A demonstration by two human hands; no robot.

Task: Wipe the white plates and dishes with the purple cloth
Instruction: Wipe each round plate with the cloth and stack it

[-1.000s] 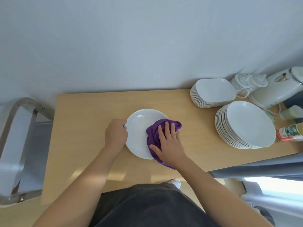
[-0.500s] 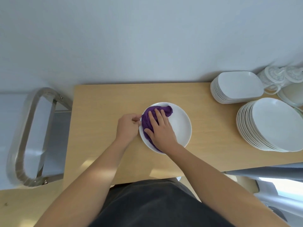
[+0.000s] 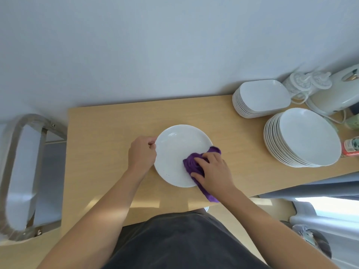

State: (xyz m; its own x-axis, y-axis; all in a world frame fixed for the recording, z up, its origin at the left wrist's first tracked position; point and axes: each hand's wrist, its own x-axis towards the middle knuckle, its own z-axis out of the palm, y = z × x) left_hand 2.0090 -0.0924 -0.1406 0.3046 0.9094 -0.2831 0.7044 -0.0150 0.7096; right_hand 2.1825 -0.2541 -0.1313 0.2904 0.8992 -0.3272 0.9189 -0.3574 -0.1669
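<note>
Now the left hand [image 3: 142, 152] pinches the plate [image 3: 178, 146] at its nine o'clock rim, mid-desk [image 3: 108, 129]. The purple cloth [image 3: 192, 164], at ten o'clock half a second ago, is bunched in the right hand [image 3: 213, 171] at four o'clock, so this wipe looks nearly complete. The bottle [image 3: 350, 146] label is unreadable.

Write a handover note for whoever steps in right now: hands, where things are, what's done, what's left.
Left hand pinches the plate by its left rim on the table.
Right hand grips the cloth on the plate's right side.
Done: this plate is mid-wipe.
Left: finish it; the round stack and square stack at right, wiped or not I cannot tell.
</note>
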